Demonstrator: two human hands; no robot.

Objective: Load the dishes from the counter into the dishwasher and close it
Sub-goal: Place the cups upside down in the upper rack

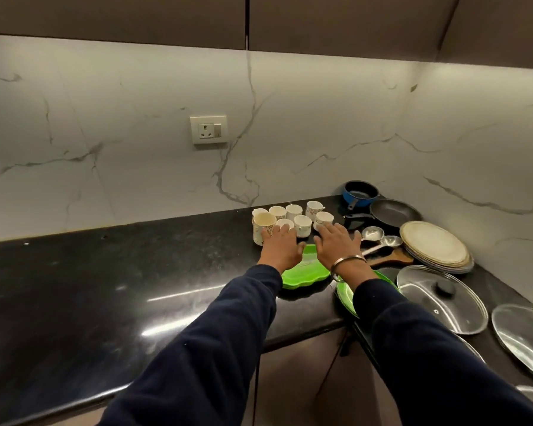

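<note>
Neither hand grips anything yet. The left hand [280,245] reaches over the black counter [105,287] with fingers spread and nearly straight, its tips at the nearest cups [293,218]; whether they touch is hard to tell. The right hand [336,244] is likewise flat and spread, fingertips just at a cup on the right of the cluster.

Judging by the counter, the loading has barely begun. The cups stand bunched at the far edge, two green plates [305,273] lie under the wrists, and to the right sit the stacked plates [434,245], ladles [379,238], a frying pan [394,212], a blue saucepan [360,195] and glass lids [440,298]. No dishwasher shows, so its state is unknown.

The cups all stand upright, mouths up, long axes vertical. The tall one at the left [263,227] tilts its mouth slightly toward the camera.
</note>
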